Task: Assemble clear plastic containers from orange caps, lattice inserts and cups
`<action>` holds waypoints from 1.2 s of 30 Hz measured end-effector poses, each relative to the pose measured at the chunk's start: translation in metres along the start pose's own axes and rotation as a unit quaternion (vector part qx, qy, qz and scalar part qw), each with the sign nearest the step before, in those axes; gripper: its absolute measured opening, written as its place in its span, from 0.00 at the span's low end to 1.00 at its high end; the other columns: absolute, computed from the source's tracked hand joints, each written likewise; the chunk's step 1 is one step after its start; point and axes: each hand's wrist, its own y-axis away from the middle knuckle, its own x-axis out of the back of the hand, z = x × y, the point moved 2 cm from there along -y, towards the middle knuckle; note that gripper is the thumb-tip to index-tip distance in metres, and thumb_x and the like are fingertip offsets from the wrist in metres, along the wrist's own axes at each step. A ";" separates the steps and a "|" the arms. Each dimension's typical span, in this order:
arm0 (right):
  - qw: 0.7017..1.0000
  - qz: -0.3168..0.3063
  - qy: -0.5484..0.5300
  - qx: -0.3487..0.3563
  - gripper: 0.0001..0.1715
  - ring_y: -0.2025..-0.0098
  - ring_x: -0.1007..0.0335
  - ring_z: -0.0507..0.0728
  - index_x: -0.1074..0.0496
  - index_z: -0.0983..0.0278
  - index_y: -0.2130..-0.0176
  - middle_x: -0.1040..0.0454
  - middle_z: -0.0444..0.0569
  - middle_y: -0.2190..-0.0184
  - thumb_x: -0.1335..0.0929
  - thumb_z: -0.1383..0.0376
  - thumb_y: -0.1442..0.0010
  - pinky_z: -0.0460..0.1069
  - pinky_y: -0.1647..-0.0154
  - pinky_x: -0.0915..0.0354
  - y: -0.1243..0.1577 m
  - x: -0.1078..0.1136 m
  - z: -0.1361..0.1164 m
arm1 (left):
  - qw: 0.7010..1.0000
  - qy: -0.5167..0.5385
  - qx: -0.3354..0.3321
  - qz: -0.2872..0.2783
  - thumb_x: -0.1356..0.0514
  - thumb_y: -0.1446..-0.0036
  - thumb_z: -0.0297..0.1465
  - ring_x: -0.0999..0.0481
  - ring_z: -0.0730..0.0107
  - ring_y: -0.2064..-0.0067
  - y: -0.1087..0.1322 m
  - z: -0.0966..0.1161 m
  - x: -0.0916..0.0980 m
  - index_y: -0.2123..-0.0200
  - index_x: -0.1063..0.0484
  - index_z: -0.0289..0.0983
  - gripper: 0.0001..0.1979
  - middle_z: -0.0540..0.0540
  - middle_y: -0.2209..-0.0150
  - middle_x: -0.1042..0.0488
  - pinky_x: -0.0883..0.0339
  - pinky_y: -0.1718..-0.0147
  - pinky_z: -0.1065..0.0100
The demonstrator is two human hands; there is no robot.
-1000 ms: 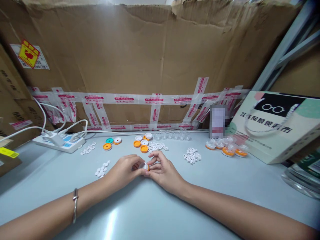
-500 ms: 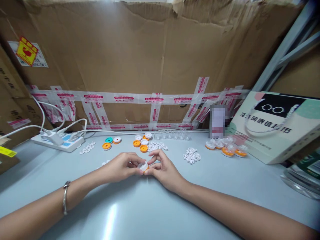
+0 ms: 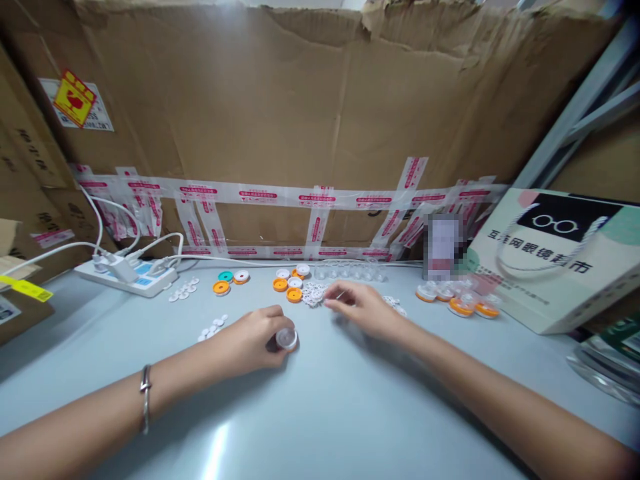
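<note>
My left hand is closed around a small round orange-and-white piece, whose clear top faces up just above the table. Over to the right, my right hand reaches forward with thumb and index finger slightly apart, and nothing visible is held between them. Its fingertips are at the edge of a pile of small white perforated pieces. Behind that pile lie several orange and white round caps. A second heap of white pieces is partly hidden behind my right hand.
At the back is a row of clear domed parts. Clear-topped orange pieces sit right, beside a paper bag. Left are small white discs, more discs, coloured caps and a power strip. A cardboard box stands behind.
My right hand has let go of the round piece and moved right and forward to the white pile. The left hand keeps the piece, now turned with its clear top up. The view has shifted slightly.
</note>
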 end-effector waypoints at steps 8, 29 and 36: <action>0.961 -0.124 0.231 -0.091 0.10 0.67 0.34 0.56 0.28 0.64 0.68 0.30 0.48 0.70 0.30 0.66 0.55 0.47 0.69 0.40 -0.004 0.070 0.039 | 1.000 -0.024 -0.020 -0.005 0.46 0.53 0.24 0.30 0.67 0.67 0.005 0.001 -0.001 0.59 0.30 0.37 0.15 0.45 0.66 0.33 0.38 0.69 0.69; 0.959 -0.203 0.150 -0.132 0.07 0.76 0.42 0.49 0.30 0.67 0.73 0.35 0.43 0.79 0.31 0.66 0.56 0.44 0.76 0.48 -0.005 0.057 0.049 | 1.000 -0.009 -0.007 -0.012 0.44 0.49 0.30 0.28 0.64 0.65 0.007 0.004 0.001 0.57 0.31 0.38 0.14 0.44 0.62 0.31 0.35 0.66 0.66; 0.967 -0.209 0.084 -0.119 0.12 0.76 0.42 0.50 0.31 0.66 0.75 0.34 0.42 0.80 0.28 0.62 0.59 0.44 0.76 0.48 -0.005 0.064 0.050 | 0.995 0.039 -0.031 0.089 0.40 0.49 0.38 0.30 0.59 0.53 0.009 0.010 0.006 0.51 0.36 0.39 0.22 0.40 0.49 0.36 0.34 0.55 0.59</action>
